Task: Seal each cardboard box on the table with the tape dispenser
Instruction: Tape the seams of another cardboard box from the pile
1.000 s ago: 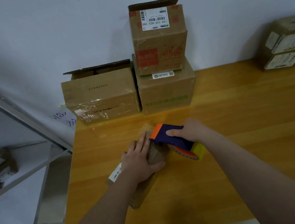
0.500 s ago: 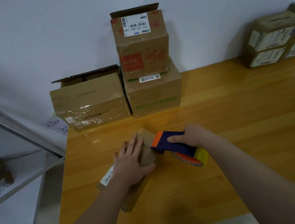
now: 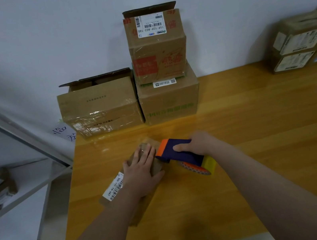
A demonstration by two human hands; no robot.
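We counted one small cardboard box point(image 3: 157, 165) near the table's point(image 3: 259, 124) front left, lying slantwise under our left hand point(image 3: 141, 171), whose fingers lay straight and flat on its top, pressing it down without gripping. Its white barcode label point(image 3: 114, 187) seemed to read 505-101-16-647. Our right hand point(image 3: 197, 144) was curled round the single tape dispenser point(image 3: 179, 152), purple with an orange nose and a yellow rear; the nose touched the box just beside our left fingertips. Three more boxes stood against the wall: an open box point(image 3: 100, 106), and touching it on the right a lower box point(image 3: 169, 101) carrying a top box point(image 3: 157, 46) labelled 159-159-A03-160. At the far right sat at least three labelled boxes point(image 3: 297, 40), their print too blurred to read.
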